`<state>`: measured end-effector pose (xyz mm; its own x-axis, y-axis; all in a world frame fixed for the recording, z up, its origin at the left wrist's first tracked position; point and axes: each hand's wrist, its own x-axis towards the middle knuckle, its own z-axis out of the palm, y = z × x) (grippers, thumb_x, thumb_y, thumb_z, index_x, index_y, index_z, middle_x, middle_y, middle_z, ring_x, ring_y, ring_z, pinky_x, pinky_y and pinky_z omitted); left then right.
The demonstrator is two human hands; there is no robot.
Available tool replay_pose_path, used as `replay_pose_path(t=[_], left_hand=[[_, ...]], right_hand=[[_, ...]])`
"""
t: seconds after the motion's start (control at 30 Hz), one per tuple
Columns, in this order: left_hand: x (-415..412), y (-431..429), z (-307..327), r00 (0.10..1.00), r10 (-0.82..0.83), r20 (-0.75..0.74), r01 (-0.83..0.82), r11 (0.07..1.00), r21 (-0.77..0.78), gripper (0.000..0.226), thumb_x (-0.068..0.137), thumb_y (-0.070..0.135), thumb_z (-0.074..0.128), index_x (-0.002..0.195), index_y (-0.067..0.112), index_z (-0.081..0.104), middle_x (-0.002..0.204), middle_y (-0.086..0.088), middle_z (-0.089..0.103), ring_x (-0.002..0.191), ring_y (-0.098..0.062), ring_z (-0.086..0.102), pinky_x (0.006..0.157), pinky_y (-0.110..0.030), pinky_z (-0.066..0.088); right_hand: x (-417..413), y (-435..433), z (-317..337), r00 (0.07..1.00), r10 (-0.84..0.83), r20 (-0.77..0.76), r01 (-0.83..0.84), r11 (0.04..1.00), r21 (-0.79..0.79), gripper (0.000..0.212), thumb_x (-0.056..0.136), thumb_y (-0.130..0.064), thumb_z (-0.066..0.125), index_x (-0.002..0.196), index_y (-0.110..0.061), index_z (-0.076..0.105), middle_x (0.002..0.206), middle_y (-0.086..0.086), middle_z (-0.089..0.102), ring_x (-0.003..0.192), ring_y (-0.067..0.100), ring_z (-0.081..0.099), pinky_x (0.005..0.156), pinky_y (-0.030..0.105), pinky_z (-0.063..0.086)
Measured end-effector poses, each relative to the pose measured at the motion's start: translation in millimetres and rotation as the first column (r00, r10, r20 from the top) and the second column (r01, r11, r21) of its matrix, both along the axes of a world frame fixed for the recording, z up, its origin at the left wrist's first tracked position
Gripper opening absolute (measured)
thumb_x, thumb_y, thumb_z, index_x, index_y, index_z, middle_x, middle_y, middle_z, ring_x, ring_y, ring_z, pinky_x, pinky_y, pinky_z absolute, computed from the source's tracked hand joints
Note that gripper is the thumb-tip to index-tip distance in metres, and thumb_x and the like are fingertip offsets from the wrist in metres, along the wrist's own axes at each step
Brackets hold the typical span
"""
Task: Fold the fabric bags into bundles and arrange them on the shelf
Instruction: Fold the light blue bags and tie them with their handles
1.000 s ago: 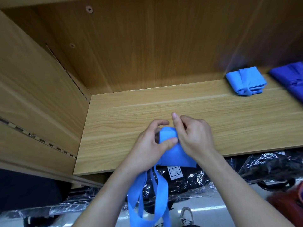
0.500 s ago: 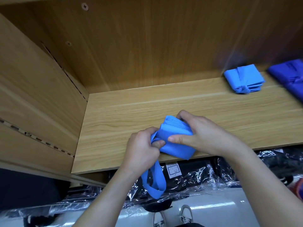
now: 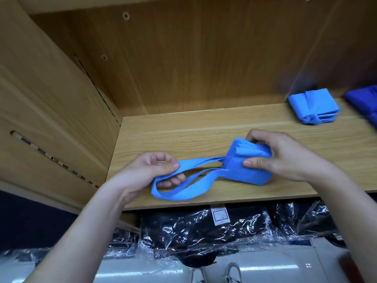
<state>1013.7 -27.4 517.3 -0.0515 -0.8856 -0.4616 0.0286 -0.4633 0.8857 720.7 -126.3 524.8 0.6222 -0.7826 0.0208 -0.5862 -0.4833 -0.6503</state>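
Now | right hand (image 3: 285, 158): fingers (image 3: 253, 163) grip folded blue bag (image 3: 248, 174) | left hand (image 3: 146, 172): pinches straps (image 3: 179, 196) | dark blue bag (image 3: 364, 102): cut off at edge, blurry

a folded blue bag (image 3: 251, 172) is rested on the wooden shelf (image 3: 204, 127) near its front edge, with its straps (image 3: 179, 196) drawn out to the left. a tied light-blue bundle (image 3: 314, 108) is set at the far right, with darker blue fabric (image 3: 365, 103) just beside it.
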Motion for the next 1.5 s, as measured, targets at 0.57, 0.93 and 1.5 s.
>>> replay_pose_path(t=[0.57,0.93,1.5], left_hand=[[3,26,15,0.649,0.46,0.606,-0.046,0.819,-0.572,0.063,0.078,-0.019,0.041,0.104,0.029,0.07,0.103,0.0,0.074,0.095,-0.014,0.07,0.083,-0.032,0.056],[-74,-6,-28,-0.043,0.593,0.804,0.717,0.579,-0.388,0.011,0.082,0.011,0.059,0.089,0.018,0.064,0.11,-0.006,0.063,0.106,-0.025,0.05,0.103,-0.047,0.037],[-36,-20,6,0.2,0.002,0.98,0.922,0.338,-0.189,0.031,0.079,0.011,0.037,0.104,0.021,0.051,0.101,-0.005,0.069,0.085,-0.031,0.068,0.064,-0.04,0.057]], right_hand=[[4,-11,-9,0.985,-0.171,-0.025,0.173,0.971,0.168,0.024,0.077,-0.026,0.081,0.081,-0.022,0.057,0.069,0.001,0.068,0.061,0.013,0.054,0.062,0.033,0.042],[16,-7,15,0.996,-0.055,-0.065,0.059,0.996,0.071,0.027,0.076,-0.029,0.08,0.082,-0.023,0.055,0.066,-0.003,0.06,0.061,0.011,0.046,0.059,0.031,0.038],[3,-21,5,0.983,0.011,0.184,-0.113,0.827,0.55,0.027,0.077,-0.02,0.076,0.094,-0.006,0.06,0.076,0.003,0.071,0.069,0.014,0.064,0.056,0.021,0.048]])
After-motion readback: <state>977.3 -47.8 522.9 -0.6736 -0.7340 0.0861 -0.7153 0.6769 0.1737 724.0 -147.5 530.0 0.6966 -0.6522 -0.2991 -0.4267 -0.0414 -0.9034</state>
